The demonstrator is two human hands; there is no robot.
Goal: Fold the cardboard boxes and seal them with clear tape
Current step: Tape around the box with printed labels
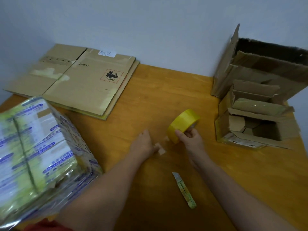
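My right hand grips a yellow roll of clear tape upright just above the wooden table, near its middle. My left hand pinches the free end of the tape, drawn out a short way to the left of the roll. A stack of flattened cardboard boxes with a PICO mark lies at the back left. A box wrapped in shiny tape with blue print sits at the front left.
A utility knife with its blade out lies on the table in front of my hands. Open cardboard boxes, nested and stacked, stand at the right by the wall. The wall closes off the back.
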